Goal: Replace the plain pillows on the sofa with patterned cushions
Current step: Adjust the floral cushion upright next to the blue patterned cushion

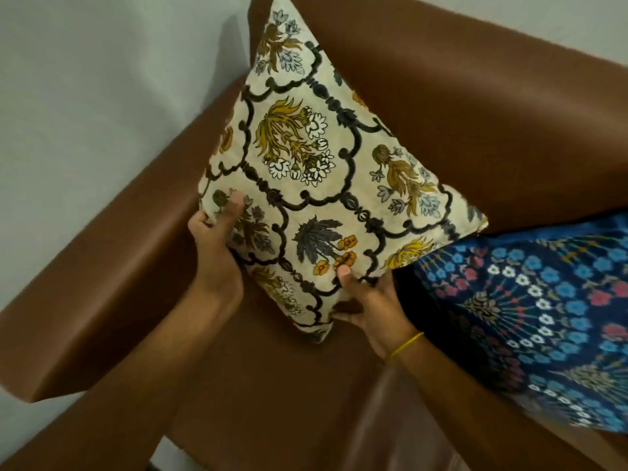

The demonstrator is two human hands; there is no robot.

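From the head camera, a brown leather sofa [458, 107] fills most of the frame, set in a corner against a plain pale wall [85, 96]. Its padded armrest [112, 266] runs along the left, and the seat [265, 385] below is smooth and slightly glossy.

A cream cushion [316, 171] stands on one corner in the sofa's back corner, leaning against the backrest and touching the armrest side. It is printed with black scalloped frames holding yellow, grey and olive flowers and leaves. The left hand [217, 239] grips its left corner, thumb on the front and fingers curled behind. The right hand [367, 300] holds the lower edge, thumb pressed on the front, fingers tucked under; a yellow band [406, 345] circles that wrist.

Just to the right, a dark blue cushion [543, 317] with blue, white and pink flowers lies on the seat, its top edge beneath the cream cushion's right corner.

Two patterned cushions, two hands, one sofa.
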